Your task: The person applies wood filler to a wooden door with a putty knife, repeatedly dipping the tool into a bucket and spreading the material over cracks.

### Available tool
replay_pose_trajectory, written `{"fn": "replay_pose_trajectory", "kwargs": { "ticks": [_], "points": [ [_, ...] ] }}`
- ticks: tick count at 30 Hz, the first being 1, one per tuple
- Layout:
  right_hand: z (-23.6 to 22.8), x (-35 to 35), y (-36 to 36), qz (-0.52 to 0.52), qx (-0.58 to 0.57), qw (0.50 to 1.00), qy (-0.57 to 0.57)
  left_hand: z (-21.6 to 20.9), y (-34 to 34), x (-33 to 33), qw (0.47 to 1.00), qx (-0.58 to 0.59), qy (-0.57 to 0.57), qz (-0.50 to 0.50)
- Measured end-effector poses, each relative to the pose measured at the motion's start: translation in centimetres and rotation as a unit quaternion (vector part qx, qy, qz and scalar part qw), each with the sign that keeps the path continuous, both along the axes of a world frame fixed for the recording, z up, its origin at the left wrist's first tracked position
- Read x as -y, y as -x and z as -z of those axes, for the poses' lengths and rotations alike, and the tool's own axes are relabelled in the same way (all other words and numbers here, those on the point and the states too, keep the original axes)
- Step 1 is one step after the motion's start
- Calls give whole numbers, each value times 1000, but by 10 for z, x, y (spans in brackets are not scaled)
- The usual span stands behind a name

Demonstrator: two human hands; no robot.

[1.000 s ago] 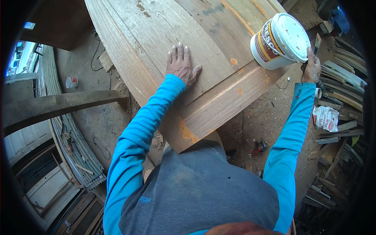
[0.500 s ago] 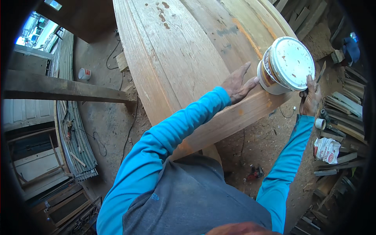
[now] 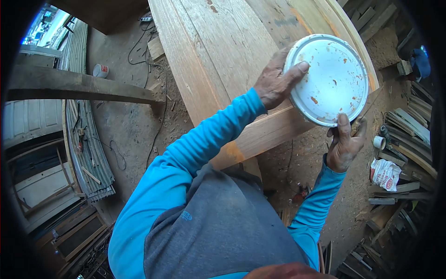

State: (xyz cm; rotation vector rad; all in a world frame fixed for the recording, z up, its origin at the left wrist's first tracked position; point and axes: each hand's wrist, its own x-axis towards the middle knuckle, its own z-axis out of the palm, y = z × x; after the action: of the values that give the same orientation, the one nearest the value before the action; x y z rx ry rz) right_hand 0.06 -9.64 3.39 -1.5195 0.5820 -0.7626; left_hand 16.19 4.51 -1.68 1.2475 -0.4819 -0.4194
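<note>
A round white bucket lid (image 3: 332,81), spotted with brown stains, is held up over the near right corner of a large wooden panel (image 3: 227,51). My left hand (image 3: 277,81) grips its left rim, thumb on top and fingers underneath out of sight. At the near right rim my right hand (image 3: 346,143) is closed too, its thumb pressing the edge. A thin pointed tool (image 3: 369,104) sticks out beside the right hand's fingers; its kind is unclear. The lid hides whatever part of the bucket is below it.
Scrap boards (image 3: 411,135) and a white plastic sack (image 3: 385,175) lie at the right. On the left are a wooden beam (image 3: 83,84), corrugated sheets (image 3: 90,149), a small white tub (image 3: 101,70) and a dark cable (image 3: 160,125) on the dirt floor.
The lidded bucket has come up closer to me and its side has gone out of sight. My left hand, open beside it before, now grips the rim. My right hand has moved nearer to me.
</note>
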Motion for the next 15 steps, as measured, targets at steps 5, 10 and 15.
{"fn": "replay_pose_trajectory", "kwargs": {
  "ticks": [5,10,15],
  "points": [
    [10,-98,-15,-177,-32,981,-75,-39,23,-149,996,-16,42,-79],
    [31,-145,-61,-240,-71,962,-113,-31,17,-224,973,56,-88,-207],
    [27,-167,-90,-180,-55,973,134,5,37,-255,965,96,-68,-235]
  ]
}}
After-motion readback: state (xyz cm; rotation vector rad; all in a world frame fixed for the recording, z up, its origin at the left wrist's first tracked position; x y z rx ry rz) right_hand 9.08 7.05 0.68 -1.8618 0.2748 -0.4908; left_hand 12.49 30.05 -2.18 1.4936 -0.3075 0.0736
